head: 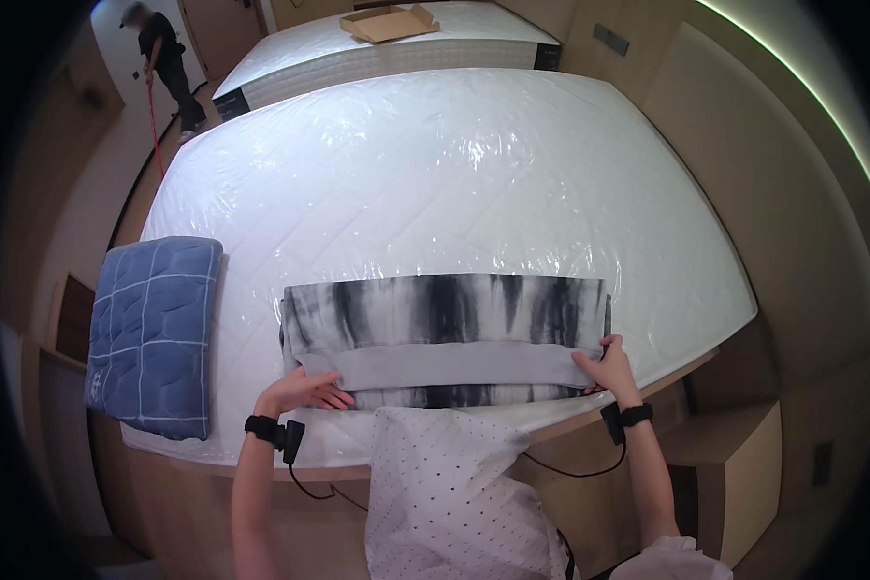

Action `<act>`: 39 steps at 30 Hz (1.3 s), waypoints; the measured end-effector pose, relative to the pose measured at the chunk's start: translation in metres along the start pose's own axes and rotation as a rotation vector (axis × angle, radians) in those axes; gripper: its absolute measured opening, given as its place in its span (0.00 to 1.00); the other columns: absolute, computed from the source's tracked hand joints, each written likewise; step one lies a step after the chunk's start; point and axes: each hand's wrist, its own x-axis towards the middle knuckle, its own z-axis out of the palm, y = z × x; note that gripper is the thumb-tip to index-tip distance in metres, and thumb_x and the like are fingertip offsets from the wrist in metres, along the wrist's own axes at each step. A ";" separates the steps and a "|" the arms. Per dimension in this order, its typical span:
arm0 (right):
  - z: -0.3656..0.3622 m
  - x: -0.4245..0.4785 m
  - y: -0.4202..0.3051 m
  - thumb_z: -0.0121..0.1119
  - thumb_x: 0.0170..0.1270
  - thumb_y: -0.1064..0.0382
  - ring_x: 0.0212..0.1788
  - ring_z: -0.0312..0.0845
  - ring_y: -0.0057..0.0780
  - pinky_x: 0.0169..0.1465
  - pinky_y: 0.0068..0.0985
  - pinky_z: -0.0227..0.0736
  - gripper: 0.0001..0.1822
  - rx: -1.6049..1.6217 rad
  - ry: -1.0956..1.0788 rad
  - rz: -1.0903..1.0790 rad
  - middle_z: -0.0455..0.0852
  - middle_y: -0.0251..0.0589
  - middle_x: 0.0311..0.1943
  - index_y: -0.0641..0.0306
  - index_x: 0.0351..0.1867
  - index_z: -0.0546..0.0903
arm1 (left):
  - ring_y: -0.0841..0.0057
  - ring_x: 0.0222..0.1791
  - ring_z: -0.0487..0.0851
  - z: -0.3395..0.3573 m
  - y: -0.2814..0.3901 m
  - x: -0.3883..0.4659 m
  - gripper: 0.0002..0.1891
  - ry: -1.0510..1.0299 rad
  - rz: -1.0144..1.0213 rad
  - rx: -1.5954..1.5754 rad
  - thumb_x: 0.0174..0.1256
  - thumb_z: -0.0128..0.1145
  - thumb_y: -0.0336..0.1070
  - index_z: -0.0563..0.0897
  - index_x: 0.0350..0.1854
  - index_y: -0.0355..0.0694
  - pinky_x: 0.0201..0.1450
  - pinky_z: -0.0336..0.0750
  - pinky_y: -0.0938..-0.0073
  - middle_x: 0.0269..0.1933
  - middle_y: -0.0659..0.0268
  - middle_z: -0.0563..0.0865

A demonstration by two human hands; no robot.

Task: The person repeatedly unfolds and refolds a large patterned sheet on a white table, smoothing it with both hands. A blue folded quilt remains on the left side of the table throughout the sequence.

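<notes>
A grey, black and white streaked cloth (446, 312) lies folded on the near part of a plastic-covered mattress (435, 188). A plain grey band runs along its near side. My left hand (310, 391) rests at the band's left end, fingers apart, the thumb on top; whether it grips the fabric is unclear. My right hand (609, 366) pinches the right end between thumb and fingers. Both wrists wear black straps with small cabled devices. To the left lies a folded blue quilted blanket (152, 337) with white lines.
A second wrapped mattress (399, 69) stands beyond, with an open cardboard box (389, 24) on it. At the far left a person (163, 61) in dark clothes holds a red pole (154, 130). A wooden cabinet (750, 460) is at the right, beside the panelled wall.
</notes>
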 end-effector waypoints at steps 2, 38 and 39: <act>0.001 -0.001 0.006 0.63 0.48 0.64 0.13 0.72 0.25 0.14 0.21 0.68 0.27 0.049 0.026 0.040 0.76 0.46 0.21 0.68 0.44 0.59 | 0.70 0.35 0.83 0.000 -0.002 0.001 0.17 0.001 0.025 -0.030 0.64 0.47 0.43 0.73 0.43 0.31 0.35 0.76 0.78 0.39 0.50 0.82; -0.210 -0.075 -0.100 0.49 0.63 0.67 0.34 0.80 0.25 0.38 0.18 0.75 0.11 0.339 0.395 -0.913 0.81 0.38 0.31 0.73 0.41 0.77 | 0.87 0.25 0.71 0.006 0.144 -0.212 0.06 1.119 1.403 0.841 0.54 0.51 0.21 0.68 0.26 0.36 0.28 0.66 0.85 0.23 0.69 0.73; -0.219 -0.094 -0.101 0.48 0.64 0.67 0.35 0.80 0.26 0.41 0.19 0.75 0.12 0.367 0.420 -0.950 0.81 0.39 0.34 0.74 0.43 0.76 | 0.87 0.28 0.72 0.006 0.147 -0.225 0.06 0.975 1.504 0.718 0.55 0.50 0.20 0.68 0.28 0.35 0.31 0.69 0.86 0.28 0.69 0.75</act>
